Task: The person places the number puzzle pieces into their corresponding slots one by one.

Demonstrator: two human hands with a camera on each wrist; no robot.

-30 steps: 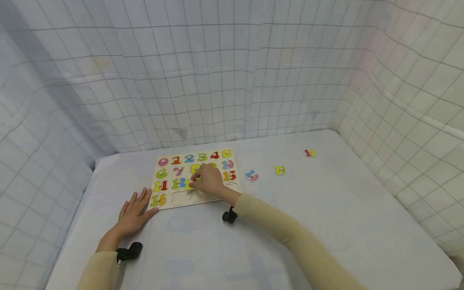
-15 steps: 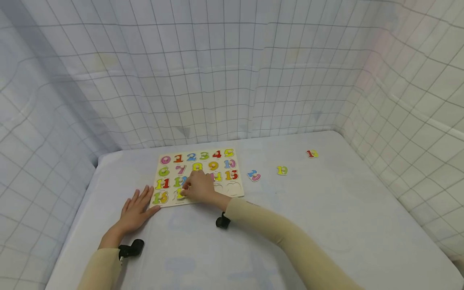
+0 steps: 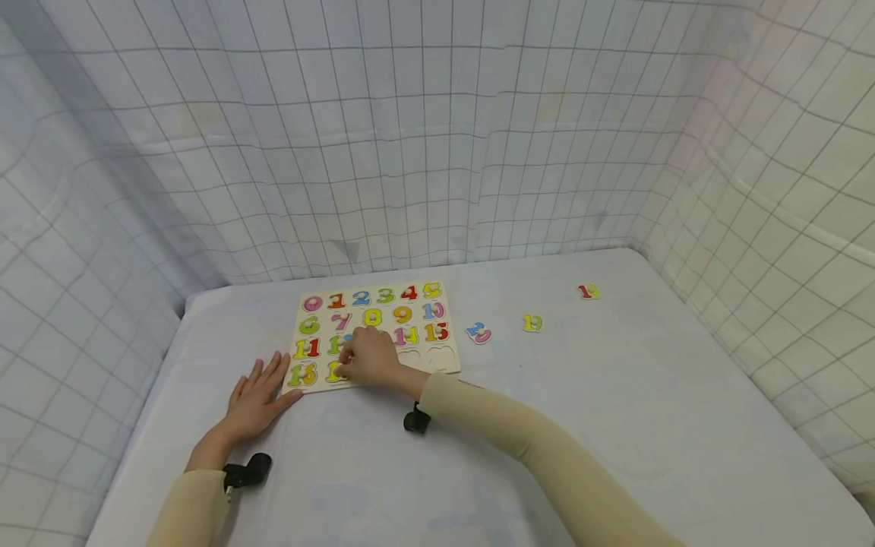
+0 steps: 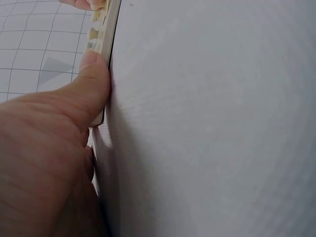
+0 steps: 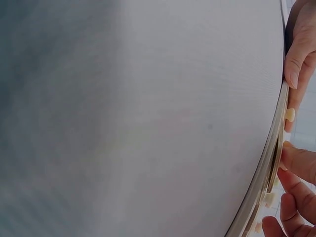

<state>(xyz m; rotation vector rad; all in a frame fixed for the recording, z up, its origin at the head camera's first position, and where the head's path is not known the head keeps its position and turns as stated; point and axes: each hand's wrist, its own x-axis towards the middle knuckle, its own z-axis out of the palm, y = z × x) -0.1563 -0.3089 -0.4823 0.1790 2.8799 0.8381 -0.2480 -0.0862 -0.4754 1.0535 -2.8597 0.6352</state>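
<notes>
A wooden number peg puzzle board [image 3: 443, 358] lies on the table, most of its recesses filled with coloured number pieces. My right hand [image 3: 371, 357] pinches the knob of a yellow number puzzle piece [image 3: 333, 371] over the bottom row, just right of the 16 [image 3: 302, 374]. In the right wrist view that piece [image 5: 275, 167] sits slightly tilted, close on the board. The fingers hide part of the piece and its neighbours. My left hand [image 3: 254, 401] lies spread at the board's left edge, its thumb [image 4: 91, 81] against the front corner.
Several loose pieces lie right of the board: a blue and pink 20 [image 3: 479, 333], a yellow-green 19 [image 3: 532, 324] and a red and yellow piece [image 3: 589, 292]. Bare recesses show at the board's lower right. A grid-patterned cloth [image 3: 424, 152] rises behind and beside the table.
My right hand has moved left and toward me with the yellow piece, from the third row to the bottom row, and the piece has settled lower. The left hand stays at the board's edge.
</notes>
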